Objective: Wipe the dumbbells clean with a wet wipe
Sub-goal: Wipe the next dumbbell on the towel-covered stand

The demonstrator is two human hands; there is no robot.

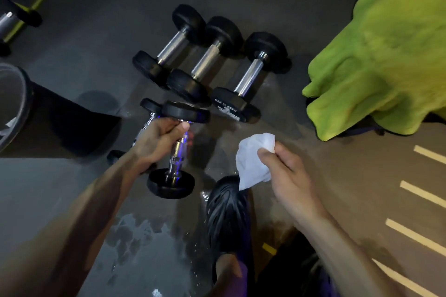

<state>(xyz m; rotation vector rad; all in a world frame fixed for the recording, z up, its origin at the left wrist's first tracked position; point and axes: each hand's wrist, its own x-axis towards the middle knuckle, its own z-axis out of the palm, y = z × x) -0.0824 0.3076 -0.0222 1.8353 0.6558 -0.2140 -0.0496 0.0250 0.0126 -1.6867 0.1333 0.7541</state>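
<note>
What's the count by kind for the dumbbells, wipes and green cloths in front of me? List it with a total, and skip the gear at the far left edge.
Dumbbells: 5 (three in a row, one in the left hand, one lying behind it)
White wipes: 1, in the right hand
Green cloths: 1
Total: 7

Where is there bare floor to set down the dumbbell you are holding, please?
Bare floor lies left of the held dumbbell, between the left hand and the bin, and right of the row of three dumbbells, before the green towel. Around that row it is crowded.
</note>
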